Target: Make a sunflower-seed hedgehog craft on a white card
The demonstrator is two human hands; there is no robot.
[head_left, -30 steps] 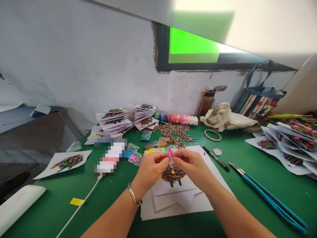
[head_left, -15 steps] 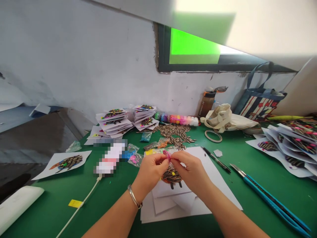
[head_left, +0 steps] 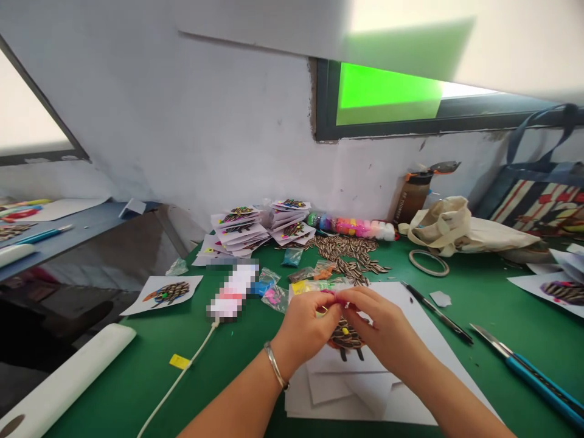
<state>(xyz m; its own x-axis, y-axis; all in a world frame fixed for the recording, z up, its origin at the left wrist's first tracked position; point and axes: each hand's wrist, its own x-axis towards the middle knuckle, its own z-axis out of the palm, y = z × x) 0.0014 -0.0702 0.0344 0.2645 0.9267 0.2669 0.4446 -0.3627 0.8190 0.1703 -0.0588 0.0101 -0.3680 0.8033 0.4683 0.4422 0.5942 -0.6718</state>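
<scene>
My left hand [head_left: 308, 325] and my right hand [head_left: 383, 319] meet at the fingertips, both closed in a pinch. Between them is a small magenta piece [head_left: 329, 292], mostly hidden by the fingers; it looks soft, but its exact kind is unclear. Just below lies a bird-like picture made of striped seeds [head_left: 344, 336], with a yellow dot and two dark legs, partly covered by my hands. It rests on white paper sheets [head_left: 410, 410]. Small plastic bags of coloured material [head_left: 276, 298] lie beyond my left hand.
Striped seeds [head_left: 342, 249] are heaped at the back, beside stacked seed pictures [head_left: 241, 234] and a row of coloured tubs [head_left: 351, 226]. A pen [head_left: 440, 313], tape roll [head_left: 429, 263] and blue cutter [head_left: 538, 380] lie right. A white cable [head_left: 182, 374] runs along the left.
The camera view has turned left, so everything appears further right. My hands stay together above the seed picture, and less of the magenta piece shows between the fingers.
</scene>
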